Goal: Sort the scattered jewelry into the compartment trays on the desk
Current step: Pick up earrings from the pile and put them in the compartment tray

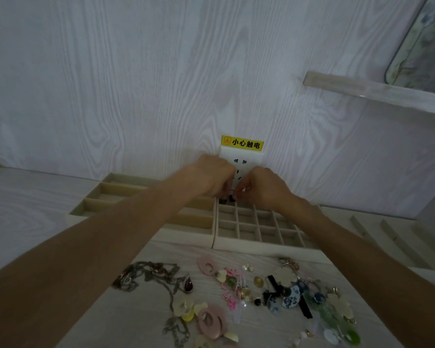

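Black piece (232,198) between outstretched hands (236,184)

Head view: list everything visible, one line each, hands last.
Long-slot tray: one, beige, far left on desk.
Grid tray: one, cream, right of it, touching.
Small black pieces: two, at grid tray's far edge.
Chain necklace: one, dark, red teardrop pendant, near left.
Pink oval earrings: several, near centre.
Mixed earrings pile: many, blue, green, cream, black, near right.
Wall socket: one, white, yellow warning label above.
Shelf: one, clear, upper right.
Left hand, right hand: both over the far edge of the grid tray, right pinching a black piece.
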Demonstrator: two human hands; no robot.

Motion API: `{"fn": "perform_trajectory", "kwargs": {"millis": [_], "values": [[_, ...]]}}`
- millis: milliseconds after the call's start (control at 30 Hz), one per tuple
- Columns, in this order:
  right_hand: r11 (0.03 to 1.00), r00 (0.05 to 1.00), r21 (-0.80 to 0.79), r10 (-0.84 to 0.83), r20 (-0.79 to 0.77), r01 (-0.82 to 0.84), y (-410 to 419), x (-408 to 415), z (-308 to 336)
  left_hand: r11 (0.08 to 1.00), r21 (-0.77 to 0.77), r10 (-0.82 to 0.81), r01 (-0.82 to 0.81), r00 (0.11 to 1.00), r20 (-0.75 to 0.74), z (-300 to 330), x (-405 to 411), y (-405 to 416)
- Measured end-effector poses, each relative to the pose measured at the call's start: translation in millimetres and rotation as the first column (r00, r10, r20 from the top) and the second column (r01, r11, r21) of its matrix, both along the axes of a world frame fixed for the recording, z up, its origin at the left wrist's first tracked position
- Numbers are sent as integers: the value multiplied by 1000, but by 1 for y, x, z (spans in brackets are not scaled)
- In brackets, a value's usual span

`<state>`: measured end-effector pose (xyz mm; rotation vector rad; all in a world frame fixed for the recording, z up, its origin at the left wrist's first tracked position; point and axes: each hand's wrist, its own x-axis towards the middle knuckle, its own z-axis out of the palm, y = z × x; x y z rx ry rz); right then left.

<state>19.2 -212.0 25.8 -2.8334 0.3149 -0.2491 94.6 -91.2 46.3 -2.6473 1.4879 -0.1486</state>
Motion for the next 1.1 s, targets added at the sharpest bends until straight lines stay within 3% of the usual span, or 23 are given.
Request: {"fn": "perform_trajectory", "kwargs": {"millis": [133, 733, 1100], "values": [[998, 999, -41, -41, -29, 39, 6, 5, -4, 996, -31, 79, -78, 997, 15, 0, -5, -5], [993, 987, -46, -112, -112, 107, 8, 17, -13, 962, -153, 185, -227, 951, -247, -11, 5, 0], [992, 991, 99, -66, -113, 77, 4, 8, -7, 970, -129, 157, -208, 932, -327, -15, 13, 2]]}}
